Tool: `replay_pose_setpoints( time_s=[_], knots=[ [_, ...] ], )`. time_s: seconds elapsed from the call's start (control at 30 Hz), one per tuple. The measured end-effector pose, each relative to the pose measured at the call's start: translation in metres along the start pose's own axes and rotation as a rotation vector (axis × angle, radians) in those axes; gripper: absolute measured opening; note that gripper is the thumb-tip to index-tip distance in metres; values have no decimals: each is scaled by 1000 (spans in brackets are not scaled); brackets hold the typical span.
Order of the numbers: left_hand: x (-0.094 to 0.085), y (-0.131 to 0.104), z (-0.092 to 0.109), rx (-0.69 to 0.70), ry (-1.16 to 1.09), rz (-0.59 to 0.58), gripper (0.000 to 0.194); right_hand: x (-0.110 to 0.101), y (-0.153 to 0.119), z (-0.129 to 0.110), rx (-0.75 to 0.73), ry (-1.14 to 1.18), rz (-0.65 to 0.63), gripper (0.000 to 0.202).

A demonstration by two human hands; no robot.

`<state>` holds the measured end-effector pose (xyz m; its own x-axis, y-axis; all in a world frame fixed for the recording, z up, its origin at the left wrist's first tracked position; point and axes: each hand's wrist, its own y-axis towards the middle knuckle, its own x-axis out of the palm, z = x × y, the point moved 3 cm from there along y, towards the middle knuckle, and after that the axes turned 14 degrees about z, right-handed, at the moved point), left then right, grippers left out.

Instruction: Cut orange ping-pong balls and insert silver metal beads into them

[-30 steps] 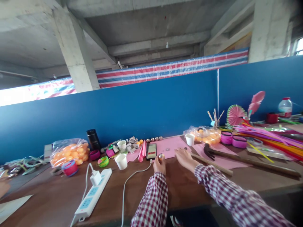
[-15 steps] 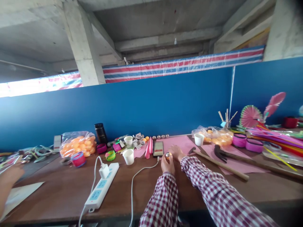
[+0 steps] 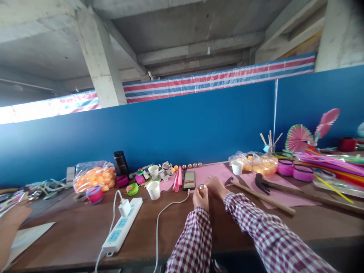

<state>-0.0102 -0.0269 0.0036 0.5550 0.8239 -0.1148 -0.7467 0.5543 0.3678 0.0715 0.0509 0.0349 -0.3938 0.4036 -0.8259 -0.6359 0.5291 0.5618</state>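
Observation:
A shiny metal ball is held upright between the fingers of my left hand, just in front of the phone. My right hand reaches over the near edge of a pink sheet, just right of the ball; its fingers are blurred, and whether they hold anything cannot be made out. Several similar metal balls stand in a row behind the phone. Folded pink strips lie at the phone's left side.
Two hammers lie to the right. White cups, a power strip and bags of orange balls are on the table. Another person's hand is at the far left.
My right hand and forearm have shifted slightly to the right. My left hand still has the metal ball. The whole view has moved a little.

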Motion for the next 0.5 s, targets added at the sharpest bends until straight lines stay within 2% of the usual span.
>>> replay_pose_setpoints(
  time_s=[0.27, 0.5],
  knots=[
    [-3, 0, 2, 96, 99, -85, 37, -8, -10, 0, 88, 62, 46, 18],
    [-1, -1, 5, 154, 166, -92, 31, -22, -21, 5, 235, 199, 81, 30]
  ],
)
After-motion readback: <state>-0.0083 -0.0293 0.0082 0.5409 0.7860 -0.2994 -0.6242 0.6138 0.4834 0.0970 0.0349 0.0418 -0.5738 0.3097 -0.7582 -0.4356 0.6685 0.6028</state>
